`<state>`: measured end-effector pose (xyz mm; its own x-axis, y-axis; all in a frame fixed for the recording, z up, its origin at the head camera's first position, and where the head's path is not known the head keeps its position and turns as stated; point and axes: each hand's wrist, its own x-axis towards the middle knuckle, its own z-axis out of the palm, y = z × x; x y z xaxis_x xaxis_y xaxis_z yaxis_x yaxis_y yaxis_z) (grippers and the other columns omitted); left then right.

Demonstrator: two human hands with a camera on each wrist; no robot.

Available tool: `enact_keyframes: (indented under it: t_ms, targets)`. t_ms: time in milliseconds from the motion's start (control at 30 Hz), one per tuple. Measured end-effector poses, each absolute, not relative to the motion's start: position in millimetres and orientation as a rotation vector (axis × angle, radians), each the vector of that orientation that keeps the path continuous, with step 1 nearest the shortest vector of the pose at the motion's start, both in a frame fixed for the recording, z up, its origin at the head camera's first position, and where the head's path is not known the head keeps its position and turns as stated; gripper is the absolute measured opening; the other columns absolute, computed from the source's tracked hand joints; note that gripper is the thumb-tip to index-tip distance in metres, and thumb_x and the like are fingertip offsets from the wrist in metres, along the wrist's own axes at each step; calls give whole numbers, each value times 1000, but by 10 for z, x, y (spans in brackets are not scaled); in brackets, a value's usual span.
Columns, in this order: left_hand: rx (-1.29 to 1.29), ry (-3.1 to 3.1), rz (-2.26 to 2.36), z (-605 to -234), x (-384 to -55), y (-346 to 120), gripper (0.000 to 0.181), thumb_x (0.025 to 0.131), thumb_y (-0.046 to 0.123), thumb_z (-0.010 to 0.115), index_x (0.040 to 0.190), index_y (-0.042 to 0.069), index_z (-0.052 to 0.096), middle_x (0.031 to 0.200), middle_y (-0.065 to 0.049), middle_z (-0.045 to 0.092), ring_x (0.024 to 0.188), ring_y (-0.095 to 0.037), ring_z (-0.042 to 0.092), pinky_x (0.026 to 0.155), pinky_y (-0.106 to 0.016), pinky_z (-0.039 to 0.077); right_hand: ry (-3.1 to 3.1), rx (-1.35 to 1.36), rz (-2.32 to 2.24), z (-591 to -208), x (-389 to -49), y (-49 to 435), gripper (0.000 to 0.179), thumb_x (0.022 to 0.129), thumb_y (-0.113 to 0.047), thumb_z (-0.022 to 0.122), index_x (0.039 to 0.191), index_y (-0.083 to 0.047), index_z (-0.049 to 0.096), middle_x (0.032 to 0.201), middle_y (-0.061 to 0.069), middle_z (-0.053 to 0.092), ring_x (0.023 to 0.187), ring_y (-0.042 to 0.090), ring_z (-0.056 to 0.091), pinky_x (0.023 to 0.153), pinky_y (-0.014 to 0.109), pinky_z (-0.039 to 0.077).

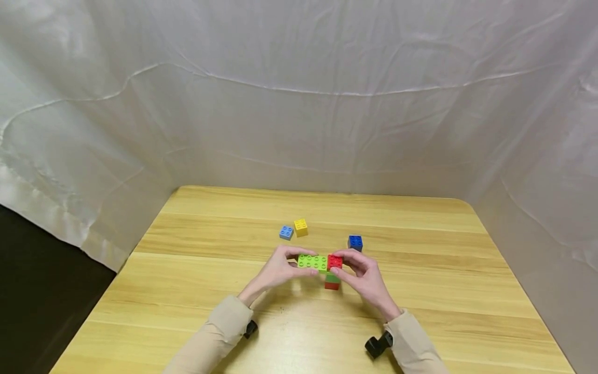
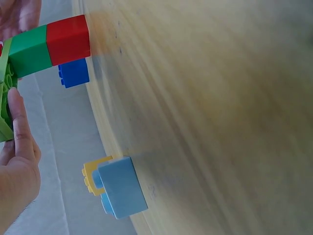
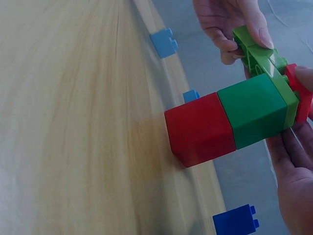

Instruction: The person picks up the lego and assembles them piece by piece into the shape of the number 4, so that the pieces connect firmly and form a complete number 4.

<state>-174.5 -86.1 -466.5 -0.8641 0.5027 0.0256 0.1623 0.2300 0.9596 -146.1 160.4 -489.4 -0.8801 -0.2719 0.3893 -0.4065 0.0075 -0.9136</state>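
Note:
A small tower of bricks stands on the table: a red brick [image 3: 200,129] at the bottom, a green brick [image 3: 257,111] on it, then a long lime-green brick [image 1: 312,263] reaching out to the left. On the lime brick's right end sits a smaller red brick [image 1: 335,262]. My left hand [image 1: 280,266] pinches the lime brick's overhanging part between thumb and fingers. With thumb and fingertips, my right hand [image 1: 366,276] grips the upper red brick from front and back. From above, the lime brick partly hides the lower two.
Behind the hands, a light blue brick [image 1: 286,232] and a yellow brick [image 1: 301,227] lie close together on the wooden table [image 1: 196,280]. A dark blue brick [image 1: 355,242] stands beyond the right hand. Pale sheeting [image 1: 317,135] hangs around the table's back and sides.

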Motion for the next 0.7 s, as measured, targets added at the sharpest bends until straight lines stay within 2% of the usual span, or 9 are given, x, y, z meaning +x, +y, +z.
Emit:
enact_keyframes:
  t_ms: [300,533,700]
  targets:
    - [641,2200,1684,-4662,-1748,-862,42,84,16,82,123,6,70,115,-15,73,87,-14,65,76,-27,61,-2154,761,2041,-4890,-1478,1617,30,88,6,72,117,10,66,114,20,66,106,4,65,101,21,54]
    - [627,2210,1676,-4657,-1744,-861,42,84,15,82,124,7,70,116,-15,73,87,-14,65,76,-27,60,-2140,774,2066,-4922,-1488,1620,32,90,3,70,120,11,64,117,10,66,109,6,65,103,21,53]
    - [612,2214,1668,-4650,-1739,-861,42,84,16,82,124,8,71,115,-14,73,87,-14,65,76,-27,60,-2139,779,2061,-4928,-1482,1622,32,90,4,70,121,11,64,119,16,65,110,6,64,105,21,52]
